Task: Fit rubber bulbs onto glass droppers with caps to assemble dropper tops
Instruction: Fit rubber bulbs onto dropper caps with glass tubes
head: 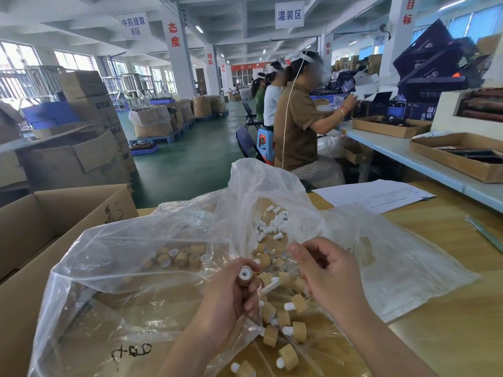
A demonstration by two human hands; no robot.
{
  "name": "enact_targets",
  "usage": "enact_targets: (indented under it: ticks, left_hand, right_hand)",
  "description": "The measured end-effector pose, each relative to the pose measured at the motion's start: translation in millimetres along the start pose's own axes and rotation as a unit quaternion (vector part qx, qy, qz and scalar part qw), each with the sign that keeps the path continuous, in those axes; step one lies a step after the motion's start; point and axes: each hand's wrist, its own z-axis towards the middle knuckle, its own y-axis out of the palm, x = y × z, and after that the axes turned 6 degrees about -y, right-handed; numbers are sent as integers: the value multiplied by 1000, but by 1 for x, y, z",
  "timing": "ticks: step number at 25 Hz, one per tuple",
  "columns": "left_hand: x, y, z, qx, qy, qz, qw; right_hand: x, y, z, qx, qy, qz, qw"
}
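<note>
My left hand (pixel 231 292) grips a tan wood-look cap (pixel 244 276), its white rubber insert and hole facing up. My right hand (pixel 326 273) hovers just to the right with fingers curled; a thin clear glass dropper tube (pixel 272 285) seems to run from it toward the cap, though the hold is hard to make out. Assembled dropper tops (pixel 295 331) with white bulbs lie below my hands. Loose white rubber bulbs (pixel 272 224) sit in a clear bag behind. Empty caps (pixel 179 257) lie in another bag to the left.
Clear plastic bags (pixel 141 268) cover the wooden table (pixel 441 308). An open cardboard box (pixel 40 227) stands at left. Paper sheets (pixel 375 197) lie at the back right. Seated people (pixel 299 118) work at a long bench to the right, among stacked cartons.
</note>
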Motion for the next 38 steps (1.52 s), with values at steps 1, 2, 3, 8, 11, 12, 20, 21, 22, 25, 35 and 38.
enact_targets:
  ticks: [1, 2, 3, 8, 11, 12, 20, 21, 22, 25, 35, 38]
  left_hand:
    - [0, 0, 0, -8, -3, -6, 1000]
    - [0, 0, 0, -16, -2, -11, 1000]
    - [0, 0, 0, -22, 1, -15, 1000]
    - [-4, -5, 4, -21, 42, -19, 999]
    - [-6, -7, 6, -9, 64, -22, 998]
    - [-7, -6, 6, -3, 70, -25, 997]
    - [-6, -5, 7, 42, 101, 1, 994]
    - [-6, -4, 7, 36, 103, -5, 994]
    - [-6, -4, 7, 26, 103, -17, 994]
    - [-3, -5, 7, -6, 98, -63, 993]
    - [5, -14, 3, -87, 32, -176, 980]
    - [5, -16, 2, -97, 17, -178, 979]
  right_hand:
    - [0, 1, -1, -4, -16, -8, 1000]
    - [-1, 2, -2, -18, -29, -23, 999]
    - [-1, 4, -2, -40, -40, -45, 997]
    - [7, 1, -1, -88, -112, -165, 976]
    - [9, -2, 0, -75, -101, -173, 977]
    - [9, -2, 0, -72, -96, -175, 977]
    - [9, -3, 2, -89, -22, -177, 980]
    - [10, -3, 2, -85, -21, -175, 981]
    - [10, -3, 2, -77, -20, -169, 982]
    - [13, -3, 2, -68, -13, -150, 986]
    - [8, -3, 4, -74, 8, -41, 996]
    - [6, -5, 6, -97, 16, -12, 995]
